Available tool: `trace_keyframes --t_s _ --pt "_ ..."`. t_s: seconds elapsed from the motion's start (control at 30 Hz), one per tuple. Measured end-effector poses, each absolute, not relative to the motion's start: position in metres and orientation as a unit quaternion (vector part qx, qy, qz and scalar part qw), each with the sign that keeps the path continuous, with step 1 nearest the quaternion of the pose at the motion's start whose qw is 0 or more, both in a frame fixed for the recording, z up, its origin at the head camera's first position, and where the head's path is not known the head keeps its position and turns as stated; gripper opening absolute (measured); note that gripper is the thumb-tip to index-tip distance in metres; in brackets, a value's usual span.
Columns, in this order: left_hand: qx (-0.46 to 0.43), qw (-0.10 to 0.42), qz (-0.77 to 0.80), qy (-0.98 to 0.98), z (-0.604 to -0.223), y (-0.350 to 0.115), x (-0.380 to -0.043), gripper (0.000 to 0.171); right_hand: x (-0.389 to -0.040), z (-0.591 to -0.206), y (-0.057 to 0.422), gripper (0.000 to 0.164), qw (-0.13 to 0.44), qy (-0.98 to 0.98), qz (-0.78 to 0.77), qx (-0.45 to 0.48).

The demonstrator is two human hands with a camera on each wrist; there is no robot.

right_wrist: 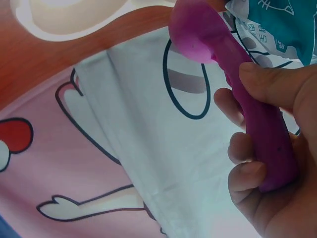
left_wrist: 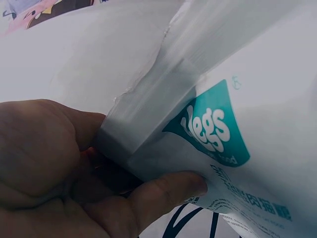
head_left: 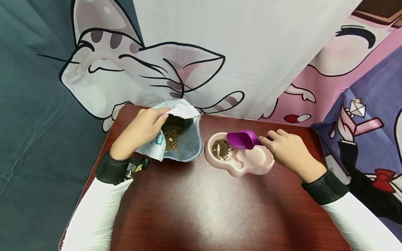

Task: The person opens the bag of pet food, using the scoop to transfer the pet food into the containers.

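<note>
Head view: bag [head_left: 150, 150] gripped by left hand [head_left: 139, 131], scoop [head_left: 241, 140] by right hand [head_left: 287, 150]; kibble [head_left: 171, 134] might be spilled if bag tips.

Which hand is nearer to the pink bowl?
Right. The right hand is at the right end of the pink bowl, holding a purple scoop over it. The left hand is farther off, to the bowl's left, gripping the edge of the open bag.
</note>
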State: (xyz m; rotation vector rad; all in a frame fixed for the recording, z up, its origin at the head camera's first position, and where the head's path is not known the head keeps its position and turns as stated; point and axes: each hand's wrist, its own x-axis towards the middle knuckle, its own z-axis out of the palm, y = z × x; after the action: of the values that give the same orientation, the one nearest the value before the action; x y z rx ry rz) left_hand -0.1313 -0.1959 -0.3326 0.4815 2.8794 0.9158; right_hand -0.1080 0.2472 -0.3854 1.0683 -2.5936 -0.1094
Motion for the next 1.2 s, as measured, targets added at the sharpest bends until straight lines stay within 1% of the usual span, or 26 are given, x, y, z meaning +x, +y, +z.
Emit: trace_keyframes --t_s 0.27,0.67,1.2 --pt "0.157 0.041 0.3 0.94 -0.333 -0.196 -0.132 0.04 -0.102 -0.382 0.252 0.039 0.174 -0.914 -0.024 0.366" --pt "0.157 0.043 0.302 0.939 -0.334 -0.195 -0.132 0.04 -0.093 -0.368 0.262 0.049 0.113 -0.936 0.047 0.33" --pt "0.155 0.042 0.307 0.938 -0.334 -0.194 -0.132 0.041 -0.089 -0.354 0.257 0.051 0.069 -0.921 0.165 0.346"
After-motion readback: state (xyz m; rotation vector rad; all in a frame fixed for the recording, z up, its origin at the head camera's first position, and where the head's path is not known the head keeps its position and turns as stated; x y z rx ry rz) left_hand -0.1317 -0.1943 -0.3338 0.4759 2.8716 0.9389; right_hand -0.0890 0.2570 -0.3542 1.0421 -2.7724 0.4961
